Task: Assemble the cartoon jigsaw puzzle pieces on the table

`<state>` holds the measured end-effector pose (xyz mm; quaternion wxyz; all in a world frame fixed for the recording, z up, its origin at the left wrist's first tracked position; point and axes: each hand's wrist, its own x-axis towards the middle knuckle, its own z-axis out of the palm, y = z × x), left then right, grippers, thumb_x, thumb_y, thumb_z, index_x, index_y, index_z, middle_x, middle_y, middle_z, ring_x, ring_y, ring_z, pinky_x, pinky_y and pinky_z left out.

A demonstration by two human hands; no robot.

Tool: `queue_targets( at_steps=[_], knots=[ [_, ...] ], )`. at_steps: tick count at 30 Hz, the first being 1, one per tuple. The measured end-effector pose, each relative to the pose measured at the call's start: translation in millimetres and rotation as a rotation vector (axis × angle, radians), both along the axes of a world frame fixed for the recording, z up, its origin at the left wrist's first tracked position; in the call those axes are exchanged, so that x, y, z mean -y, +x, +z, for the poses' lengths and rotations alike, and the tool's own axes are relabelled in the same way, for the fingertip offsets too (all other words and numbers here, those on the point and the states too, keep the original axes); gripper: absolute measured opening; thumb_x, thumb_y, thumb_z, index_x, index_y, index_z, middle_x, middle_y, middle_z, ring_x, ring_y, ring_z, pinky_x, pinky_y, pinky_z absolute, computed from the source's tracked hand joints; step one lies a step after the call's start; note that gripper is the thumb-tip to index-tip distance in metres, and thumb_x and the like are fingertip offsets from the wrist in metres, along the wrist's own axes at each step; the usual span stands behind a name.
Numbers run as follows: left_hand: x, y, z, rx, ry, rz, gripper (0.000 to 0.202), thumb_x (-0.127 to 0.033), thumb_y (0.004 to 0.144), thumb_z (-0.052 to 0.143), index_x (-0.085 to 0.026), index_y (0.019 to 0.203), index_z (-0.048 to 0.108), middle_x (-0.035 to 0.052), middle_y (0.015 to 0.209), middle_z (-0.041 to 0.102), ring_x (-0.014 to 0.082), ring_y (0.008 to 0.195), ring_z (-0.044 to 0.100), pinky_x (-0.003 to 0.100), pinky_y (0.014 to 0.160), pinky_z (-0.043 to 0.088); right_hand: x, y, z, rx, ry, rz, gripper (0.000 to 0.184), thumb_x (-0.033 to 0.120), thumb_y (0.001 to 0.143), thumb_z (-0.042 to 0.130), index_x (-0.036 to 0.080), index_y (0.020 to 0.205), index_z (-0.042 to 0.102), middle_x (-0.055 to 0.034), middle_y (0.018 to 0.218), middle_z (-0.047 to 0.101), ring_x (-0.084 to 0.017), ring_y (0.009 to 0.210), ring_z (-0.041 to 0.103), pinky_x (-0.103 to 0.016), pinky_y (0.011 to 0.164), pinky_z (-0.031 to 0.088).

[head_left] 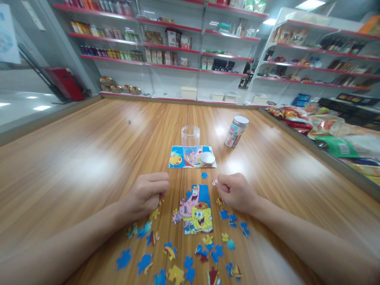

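Note:
A partly joined cartoon jigsaw (196, 209) lies on the wooden table (89, 158) between my hands. My left hand (148, 194) rests curled on the table to its left, fingers folded in, just above some loose pieces (154, 215); what it holds, if anything, is hidden. My right hand (236, 192) is closed in a pinch on a small puzzle piece (214, 182) at the jigsaw's upper right. Several loose blue and yellow pieces (184, 265) are scattered near the front edge. One blue piece (204, 175) lies just beyond the jigsaw.
Beyond the jigsaw lies a printed picture card (178, 158) with an open clear jar (190, 144) and its lid (207, 158) on it. A second lidded jar (236, 132) stands farther right. Snack packets (326, 130) fill the right counter; stocked shelves (169, 47) line the back.

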<state>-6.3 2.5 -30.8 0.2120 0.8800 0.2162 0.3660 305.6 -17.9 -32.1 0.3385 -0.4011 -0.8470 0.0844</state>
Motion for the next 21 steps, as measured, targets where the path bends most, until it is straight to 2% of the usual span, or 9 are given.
queue_targets(
  at_steps=[5,12,15,17,19,21],
  knots=[
    [1,-3,2.6,0.055,-0.022,0.041,0.028,0.01,0.074,0.034,-0.015,0.063,0.036,-0.0024,0.061,0.038,0.0087,0.058,0.034,0.025,0.055,0.023,1,0,1.8,0.007,-0.019,0.003,0.029,0.005,0.071,0.047,0.02,0.063,0.023,0.0076,0.054,0.019,-0.007,0.048,0.021,-0.022,0.048,0.017],
    [2,-3,5.6,0.078,-0.033,0.028,0.028,0.011,0.073,0.034,-0.015,0.062,0.04,-0.0028,0.061,0.043,0.007,0.057,0.038,0.023,0.054,0.026,0,1,1.7,-0.009,-0.041,0.006,0.032,0.007,0.074,0.05,0.02,0.062,0.024,0.0078,0.053,0.021,-0.006,0.047,0.022,-0.022,0.048,0.019],
    [1,-3,4.6,0.082,-0.024,0.032,0.028,0.01,0.072,0.035,-0.015,0.062,0.043,-0.0028,0.06,0.044,0.007,0.057,0.04,0.023,0.054,0.026,5,0,7.9,0.0,-0.041,0.052,0.024,0.014,0.082,0.057,0.019,0.064,0.041,0.0082,0.052,0.032,-0.006,0.046,0.029,-0.022,0.049,0.024],
    [1,-3,3.9,0.083,-0.028,0.032,0.028,0.01,0.07,0.035,-0.015,0.061,0.044,-0.0027,0.06,0.045,0.0071,0.057,0.04,0.023,0.054,0.027,13,-3,14.6,0.05,0.002,0.148,0.007,0.023,0.086,0.063,0.018,0.082,0.06,0.0061,0.058,0.051,-0.007,0.049,0.043,-0.023,0.051,0.03],
    [1,-2,4.0,0.088,-0.037,0.032,0.027,0.01,0.069,0.036,-0.015,0.061,0.044,-0.0026,0.06,0.045,0.007,0.057,0.041,0.023,0.054,0.027,24,-9,20.7,0.118,0.065,0.245,0.021,0.032,0.087,0.066,0.019,0.104,0.067,0.0023,0.069,0.065,-0.01,0.056,0.055,-0.026,0.053,0.033],
    [1,-1,5.0,0.108,-0.04,0.039,0.027,0.01,0.069,0.036,-0.014,0.059,0.045,-0.0025,0.059,0.046,0.0068,0.056,0.041,0.022,0.053,0.028,35,-18,24.2,0.184,0.062,0.325,0.034,0.041,0.087,0.067,0.02,0.114,0.067,0.002,0.071,0.069,-0.012,0.055,0.058,-0.028,0.05,0.031]
  ],
)
